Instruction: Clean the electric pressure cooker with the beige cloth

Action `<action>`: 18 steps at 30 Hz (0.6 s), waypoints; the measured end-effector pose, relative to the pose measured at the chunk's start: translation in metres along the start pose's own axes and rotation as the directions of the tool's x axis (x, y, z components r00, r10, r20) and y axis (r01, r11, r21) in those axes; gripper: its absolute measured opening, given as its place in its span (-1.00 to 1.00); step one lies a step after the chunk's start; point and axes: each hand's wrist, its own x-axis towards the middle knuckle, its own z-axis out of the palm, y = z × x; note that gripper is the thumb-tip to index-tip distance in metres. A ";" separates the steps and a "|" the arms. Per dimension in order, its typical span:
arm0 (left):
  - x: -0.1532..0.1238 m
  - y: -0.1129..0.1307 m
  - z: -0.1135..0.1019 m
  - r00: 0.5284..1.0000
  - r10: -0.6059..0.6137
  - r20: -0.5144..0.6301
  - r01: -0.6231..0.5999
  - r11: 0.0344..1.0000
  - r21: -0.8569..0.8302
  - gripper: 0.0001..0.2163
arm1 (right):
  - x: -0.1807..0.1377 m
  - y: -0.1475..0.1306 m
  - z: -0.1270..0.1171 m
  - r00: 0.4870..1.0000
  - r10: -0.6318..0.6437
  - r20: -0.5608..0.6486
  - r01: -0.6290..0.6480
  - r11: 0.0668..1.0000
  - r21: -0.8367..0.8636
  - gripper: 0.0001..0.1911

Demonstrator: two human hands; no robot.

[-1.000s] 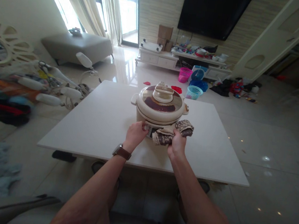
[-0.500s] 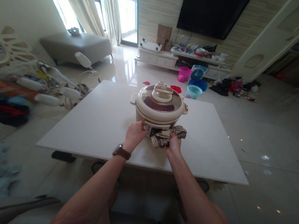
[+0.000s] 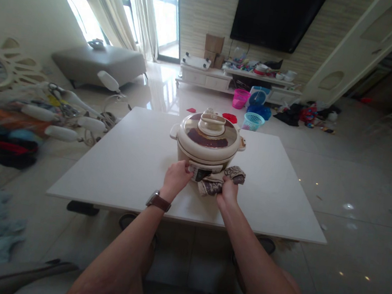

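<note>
A cream electric cooker (image 3: pixel 208 143) with a lidded top stands on the white table (image 3: pixel 133 158). My left hand (image 3: pixel 175 179), with a watch on its wrist, grips the cooker's lower front edge beside the control panel. My right hand (image 3: pixel 228 192) is closed on a brown patterned cloth (image 3: pixel 221 180), pressing it against the cooker's front base at the right.
Left of the table lies a clutter of white handles, cords and coloured fabric (image 3: pixel 42 118). Beyond the table, plastic baskets (image 3: pixel 254 121) sit on the tiled floor before a TV cabinet (image 3: pixel 240 78). A grey ottoman (image 3: pixel 99 61) stands by the window. My knees are below the table's near edge.
My right hand has drawn the cloth inward and bunched it closer against the cooker's front. My left hand has stayed on the cooker.
</note>
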 end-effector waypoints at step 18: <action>0.000 -0.002 0.003 1.000 0.013 -0.003 -0.013 1.000 -0.003 -0.82 | 0.001 -0.006 0.001 0.984 -0.170 0.058 0.175 0.981 -0.087 -0.66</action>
